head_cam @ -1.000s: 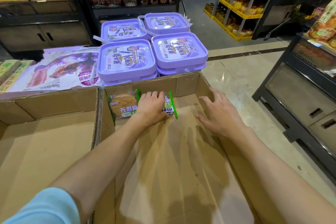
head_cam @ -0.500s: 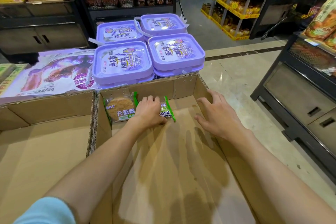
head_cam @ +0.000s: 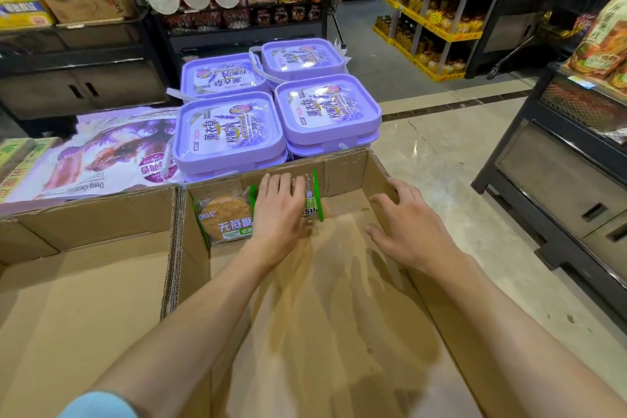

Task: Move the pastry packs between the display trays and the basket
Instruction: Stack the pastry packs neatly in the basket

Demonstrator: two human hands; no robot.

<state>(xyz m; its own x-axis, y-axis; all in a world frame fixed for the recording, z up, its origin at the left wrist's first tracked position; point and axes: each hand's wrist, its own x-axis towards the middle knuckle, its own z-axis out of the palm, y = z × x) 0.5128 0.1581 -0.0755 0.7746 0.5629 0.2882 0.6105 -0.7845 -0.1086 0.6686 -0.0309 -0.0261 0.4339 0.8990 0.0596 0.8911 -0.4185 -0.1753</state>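
Two clear pastry packs with green edges lean against the far wall of the right cardboard display tray [head_cam: 369,168]. The left pack [head_cam: 225,217] shows a round brown pastry. The right pack [head_cam: 311,202] is mostly covered by my left hand [head_cam: 280,210], which lies flat on it with fingers straight. My right hand [head_cam: 403,227] hovers open with fingers spread near the tray's right wall, holding nothing. No basket is in view.
A second cardboard tray [head_cam: 84,282] sits to the left. Stacked purple lidded tubs [head_cam: 230,132] and a purple detergent bag [head_cam: 101,153] stand just beyond the trays. A dark shelf unit [head_cam: 559,180] flanks the right aisle; tiled floor [head_cam: 434,153] lies between.
Both hands stay almost where they were; my left hand keeps pressing on the right pack. The view shifted slightly.
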